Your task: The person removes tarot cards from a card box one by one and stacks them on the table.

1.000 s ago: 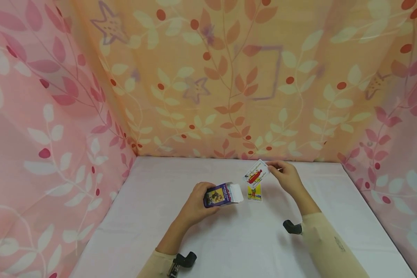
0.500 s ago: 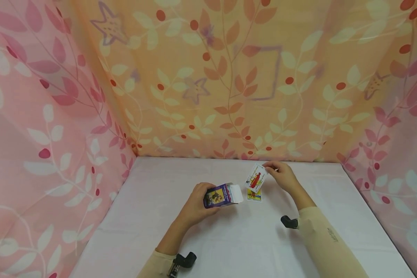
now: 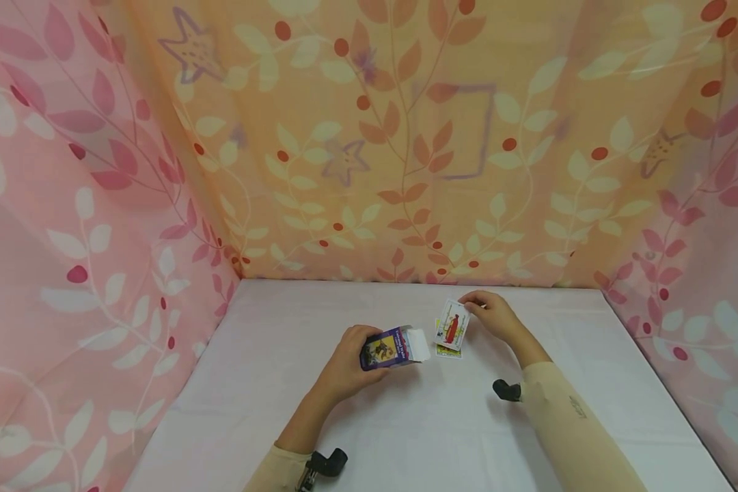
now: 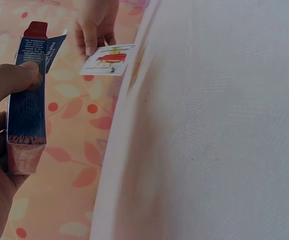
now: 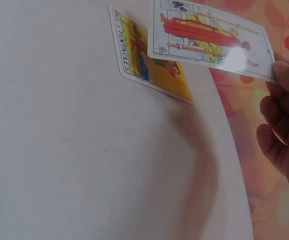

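Observation:
My left hand [image 3: 350,362] grips a dark blue tarot card box [image 3: 384,348] around its sides. The box is tilted, with its white end flap [image 3: 418,344] folded out toward the right. My right hand [image 3: 495,316] pinches a tarot card [image 3: 454,324] by one corner between thumb and fingers. That card shows a red-robed figure on a white and yellow ground. Below it, a yellow tarot card [image 5: 152,62] lies face up on the table, lettered "PENTACLES" along one edge. The held card overlaps and partly hides it. In the left wrist view the box [image 4: 27,100] shows its narrow printed side.
A white cloth covers the table [image 3: 400,430]. Behind it hangs an orange leaf-patterned curtain [image 3: 320,198], with a pink one [image 3: 49,328] at the left side. Each beige sleeve carries a black wrist camera mount [image 3: 507,390].
My right hand has moved a little left and toward me, turning its card more upright over the yellow card. My left hand and the box have stayed in place.

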`<state>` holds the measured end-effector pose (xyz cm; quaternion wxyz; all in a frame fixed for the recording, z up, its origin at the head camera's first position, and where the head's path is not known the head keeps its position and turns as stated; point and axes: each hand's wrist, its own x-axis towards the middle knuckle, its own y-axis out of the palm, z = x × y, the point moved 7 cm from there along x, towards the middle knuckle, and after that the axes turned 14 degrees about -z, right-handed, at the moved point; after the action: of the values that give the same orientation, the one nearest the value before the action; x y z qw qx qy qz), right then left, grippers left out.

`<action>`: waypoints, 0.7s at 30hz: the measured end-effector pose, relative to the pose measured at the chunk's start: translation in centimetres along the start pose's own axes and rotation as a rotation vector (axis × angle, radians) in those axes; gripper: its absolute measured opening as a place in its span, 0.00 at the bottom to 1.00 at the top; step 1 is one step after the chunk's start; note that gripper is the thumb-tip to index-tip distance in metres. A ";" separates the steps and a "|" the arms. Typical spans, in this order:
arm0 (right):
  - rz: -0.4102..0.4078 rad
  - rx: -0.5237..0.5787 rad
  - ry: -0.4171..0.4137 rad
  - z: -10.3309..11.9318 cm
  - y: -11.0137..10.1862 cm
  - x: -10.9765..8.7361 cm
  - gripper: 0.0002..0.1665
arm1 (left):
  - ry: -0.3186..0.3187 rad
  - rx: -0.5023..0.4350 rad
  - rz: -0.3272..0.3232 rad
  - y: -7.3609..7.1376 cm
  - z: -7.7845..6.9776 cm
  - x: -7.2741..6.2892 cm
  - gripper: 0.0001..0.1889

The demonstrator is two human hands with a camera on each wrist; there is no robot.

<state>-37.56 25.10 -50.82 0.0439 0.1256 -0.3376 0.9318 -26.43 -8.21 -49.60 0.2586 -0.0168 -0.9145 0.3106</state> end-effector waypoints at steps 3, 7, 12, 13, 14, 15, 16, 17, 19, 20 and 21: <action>0.028 -0.011 0.008 -0.4 0.4 0.2 0.12 | 0.000 0.003 0.002 0.1 0.0 0.0 0.37; 0.050 -0.025 0.016 -0.9 1.0 0.5 0.12 | -0.004 -0.001 -0.001 0.1 0.1 0.0 0.37; 0.067 -0.034 0.023 -1.4 1.7 0.8 0.12 | 0.005 -0.003 -0.013 0.1 0.1 0.1 0.38; 0.067 -0.034 0.021 -1.5 1.8 0.9 0.12 | 0.005 -0.004 -0.013 0.1 0.1 0.1 0.38; 0.067 -0.032 0.024 -1.6 1.9 0.9 0.12 | -0.001 -0.005 -0.012 0.1 0.2 0.2 0.38; 0.067 -0.027 0.022 -1.7 2.1 0.9 0.11 | -0.005 -0.005 -0.011 0.1 0.2 0.2 0.37; 0.065 -0.022 0.016 -1.7 2.2 0.9 0.11 | -0.012 -0.005 -0.007 0.1 0.2 0.2 0.37; 0.061 -0.013 0.016 -1.8 2.3 0.8 0.11 | -0.016 -0.006 -0.005 0.0 0.1 0.1 0.37; 0.057 0.003 0.007 -2.0 2.6 0.8 0.11 | -0.025 -0.010 0.002 0.0 0.1 0.1 0.37; 0.053 0.013 0.008 -2.1 2.8 0.8 0.11 | -0.029 -0.009 0.004 -0.1 0.1 0.1 0.37; 0.050 0.019 0.006 -2.1 2.9 0.7 0.11 | -0.028 -0.007 0.005 -0.1 0.0 0.1 0.37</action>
<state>-39.19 24.22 -53.97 0.0205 0.1145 -0.3317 0.9362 -26.49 -8.30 -49.51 0.2448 -0.0153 -0.9191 0.3084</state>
